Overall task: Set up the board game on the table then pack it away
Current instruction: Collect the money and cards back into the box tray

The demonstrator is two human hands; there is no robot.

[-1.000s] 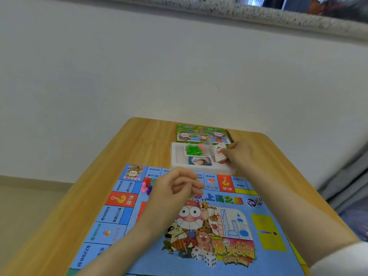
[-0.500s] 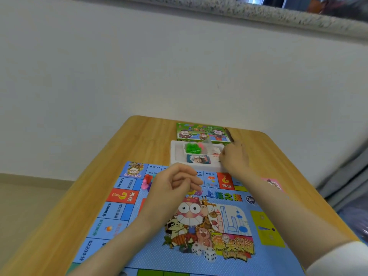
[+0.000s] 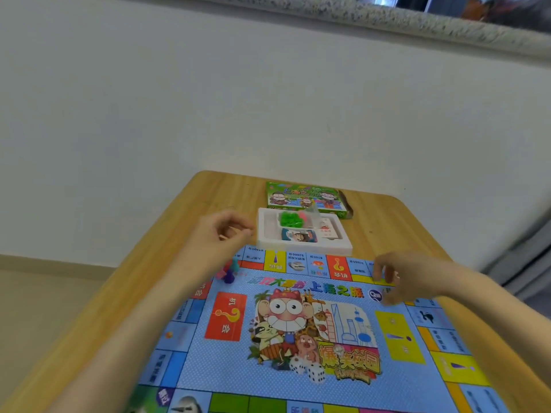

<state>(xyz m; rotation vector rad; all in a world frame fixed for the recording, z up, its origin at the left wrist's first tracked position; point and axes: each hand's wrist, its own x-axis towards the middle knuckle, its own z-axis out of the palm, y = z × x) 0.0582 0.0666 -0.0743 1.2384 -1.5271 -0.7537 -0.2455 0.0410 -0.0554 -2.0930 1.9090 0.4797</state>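
The blue game board (image 3: 328, 338) lies unfolded on the near half of the wooden table (image 3: 167, 263). Beyond its far edge sits a white tray (image 3: 265, 231) with green pieces (image 3: 290, 219) and two card decks (image 3: 299, 235) inside. The green game box (image 3: 304, 196) lies behind the tray. A few small coloured pawns (image 3: 228, 271) stand at the board's far left corner. My left hand (image 3: 220, 234) hovers just left of the tray, fingers curled with thumb against forefinger. My right hand (image 3: 396, 278), blurred, is over the board's far right edge with fingers spread downward.
A white wall rises right behind the table's far edge, with a speckled stone ledge (image 3: 387, 13) above it. Bare wood shows left of the board and right of the tray (image 3: 387, 228). A grey curtain (image 3: 524, 263) hangs at the right.
My right hand drew back from the tray to the board's far right edge. My left hand moved forward from over the board to the tray's left side. The camera view shifted closer.
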